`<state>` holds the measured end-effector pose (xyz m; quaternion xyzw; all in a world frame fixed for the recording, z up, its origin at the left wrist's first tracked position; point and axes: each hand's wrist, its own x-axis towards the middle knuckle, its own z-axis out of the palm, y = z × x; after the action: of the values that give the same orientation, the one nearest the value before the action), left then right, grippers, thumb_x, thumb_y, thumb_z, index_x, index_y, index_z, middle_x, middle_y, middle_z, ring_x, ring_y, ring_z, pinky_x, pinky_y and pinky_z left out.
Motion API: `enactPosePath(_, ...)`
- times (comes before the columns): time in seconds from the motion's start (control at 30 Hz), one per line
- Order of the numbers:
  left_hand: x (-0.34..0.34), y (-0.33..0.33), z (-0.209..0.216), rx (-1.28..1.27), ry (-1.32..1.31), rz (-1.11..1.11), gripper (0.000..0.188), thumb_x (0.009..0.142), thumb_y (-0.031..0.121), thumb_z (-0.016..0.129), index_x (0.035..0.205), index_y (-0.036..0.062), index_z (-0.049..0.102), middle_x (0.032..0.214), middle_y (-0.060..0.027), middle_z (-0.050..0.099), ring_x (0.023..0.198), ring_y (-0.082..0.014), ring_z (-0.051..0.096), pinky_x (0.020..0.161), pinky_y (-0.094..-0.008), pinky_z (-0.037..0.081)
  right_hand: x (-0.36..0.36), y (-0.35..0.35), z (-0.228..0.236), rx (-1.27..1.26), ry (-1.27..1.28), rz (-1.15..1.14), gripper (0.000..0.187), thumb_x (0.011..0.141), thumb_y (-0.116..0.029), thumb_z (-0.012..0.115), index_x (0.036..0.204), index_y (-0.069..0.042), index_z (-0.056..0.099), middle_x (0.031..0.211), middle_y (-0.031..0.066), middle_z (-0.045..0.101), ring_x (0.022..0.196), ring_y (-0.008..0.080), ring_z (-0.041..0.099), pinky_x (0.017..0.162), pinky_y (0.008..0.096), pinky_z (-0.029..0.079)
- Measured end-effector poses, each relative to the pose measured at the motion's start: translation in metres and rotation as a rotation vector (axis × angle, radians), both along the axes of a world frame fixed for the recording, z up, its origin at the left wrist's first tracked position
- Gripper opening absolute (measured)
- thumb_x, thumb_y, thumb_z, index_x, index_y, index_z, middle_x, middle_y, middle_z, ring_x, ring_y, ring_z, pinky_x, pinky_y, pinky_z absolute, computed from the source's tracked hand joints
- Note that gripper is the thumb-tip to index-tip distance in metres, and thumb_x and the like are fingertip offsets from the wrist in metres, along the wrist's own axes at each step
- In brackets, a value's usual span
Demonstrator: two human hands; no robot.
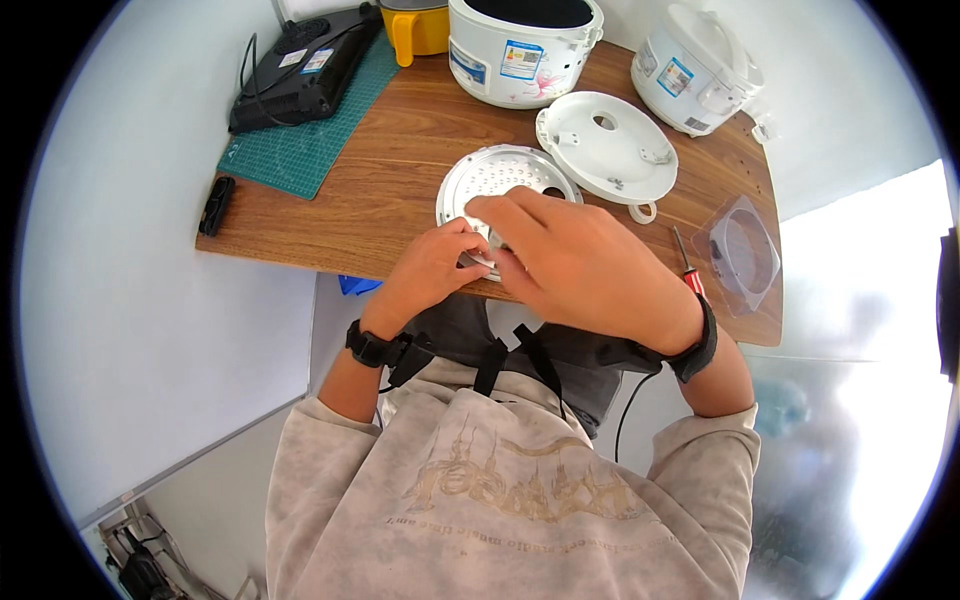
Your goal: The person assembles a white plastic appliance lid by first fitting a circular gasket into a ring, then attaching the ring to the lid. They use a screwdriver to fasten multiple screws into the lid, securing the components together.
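A round silver metal plate with many small holes (pixel 487 178) lies near the front edge of the table, and both my hands work over its near part. My left hand (pixel 430 263) is closed at the plate's near left edge, thumb and fingers drawn together near a small pale part. Above the plate, my right hand (pixel 590 258) is closed in a pinch, its fingertips close to those of the left. What sits between the fingers is mostly hidden. Right behind the plate rests a white plastic rice cooker lid (pixel 610 160), inner side up, with a few small dark pieces on it.
An open white rice cooker body (pixel 490 85) stands at the back, a closed rice cooker (pixel 665 95) right of it. A red-handled screwdriver (pixel 692 278) and clear plastic tray (pixel 765 258) lie right. Left are a green mat (pixel 290 165), black device (pixel 310 85), yellow container (pixel 425 30) and black object (pixel 216 206).
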<state>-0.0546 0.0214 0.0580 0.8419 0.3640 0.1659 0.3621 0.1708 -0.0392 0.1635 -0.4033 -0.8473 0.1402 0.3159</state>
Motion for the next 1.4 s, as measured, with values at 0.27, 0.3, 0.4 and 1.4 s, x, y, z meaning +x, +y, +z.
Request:
enactPosePath(0.27, 0.001, 0.002, 0.001, -0.078, 0.079, -0.007, 0.014, 0.086, 0.015, 0.076, 0.099, 0.009, 0.075, 0.096, -0.0089, 0.064, 0.089, -0.0285, 0.066, 0.079, -0.0386, 0.052, 0.015, 0.009, -0.004, -0.061, 0.101, -0.075, 0.03, 0.089, -0.023, 0.076, 0.101, -0.001, 0.059, 0.077, 0.0161, 0.065, 0.069, 0.0364, 0.066, 0.061, 0.0424, 0.054)
enactPosePath(0.3, 0.001, 0.002, 0.003, -0.076, 0.087, -0.005, 0.015, 0.086, 0.015, 0.076, 0.099, 0.009, 0.075, 0.096, -0.0088, 0.064, 0.089, -0.0283, 0.066, 0.079, -0.0385, 0.052, 0.015, 0.009, -0.005, -0.064, 0.1, -0.078, 0.031, 0.09, -0.025, 0.076, 0.1, -0.001, 0.059, 0.075, 0.0162, 0.065, 0.068, 0.0369, 0.066, 0.06, 0.0426, 0.053)
enactPosePath(0.4, 0.0, 0.002, 0.001, -0.076, 0.068, -0.007, 0.015, 0.086, 0.015, 0.077, 0.099, 0.0089, 0.075, 0.096, -0.0088, 0.064, 0.089, -0.0277, 0.066, 0.079, -0.0382, 0.052, 0.015, 0.009, -0.006, -0.03, 0.078, -0.098, 0.034, 0.09, -0.028, 0.077, 0.096, -0.001, 0.058, 0.074, 0.0154, 0.065, 0.067, 0.0361, 0.066, 0.06, 0.0424, 0.052)
enactPosePath(1.4, 0.004, -0.005, 0.001, 0.085, 0.123, 0.017, 0.015, 0.086, 0.028, 0.078, 0.094, 0.015, 0.077, 0.092, -0.0041, 0.062, 0.085, -0.0257, 0.065, 0.072, -0.0378, 0.051, 0.003, -0.01, -0.006, 0.074, -0.042, -0.282, 0.035, 0.095, -0.035, 0.071, 0.106, -0.004, 0.059, 0.082, 0.0123, 0.064, 0.056, 0.0258, 0.065, 0.048, 0.0376, 0.051)
